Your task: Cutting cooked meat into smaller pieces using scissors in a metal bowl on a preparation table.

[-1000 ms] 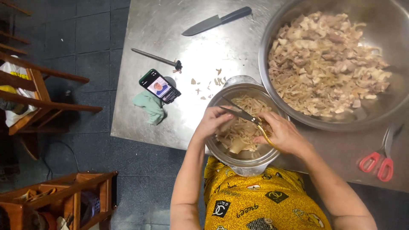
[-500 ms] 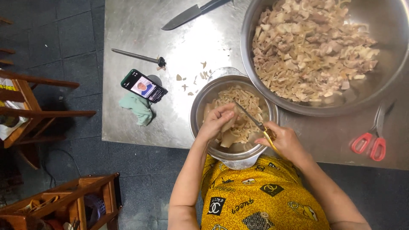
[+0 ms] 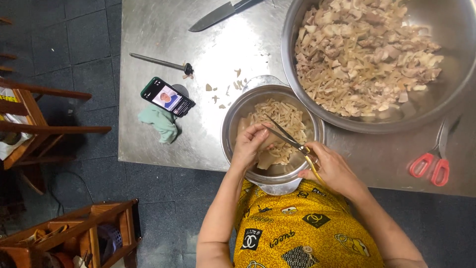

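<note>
Your left hand point(image 3: 249, 144) pinches pale strip point(image 3: 267, 143) over small steel bowl point(image 3: 237, 119), counter's near edge. Yellow-handled scissors point(image 3: 290, 141), blades now parted, point toward 10 o'clock; your right hand point(image 3: 333, 170) fingers grip handles, shifted slightly; cutting underway.

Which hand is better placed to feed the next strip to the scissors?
Left. The left hand already pinches a pale piece over the small bowl, beside the blades; the right hand is occupied holding the yellow-handled scissors.

A lit black phone point(image 3: 168, 97) lies tilted on the steel table point(image 3: 148, 39), upon a green cloth point(image 3: 161, 123).
</note>
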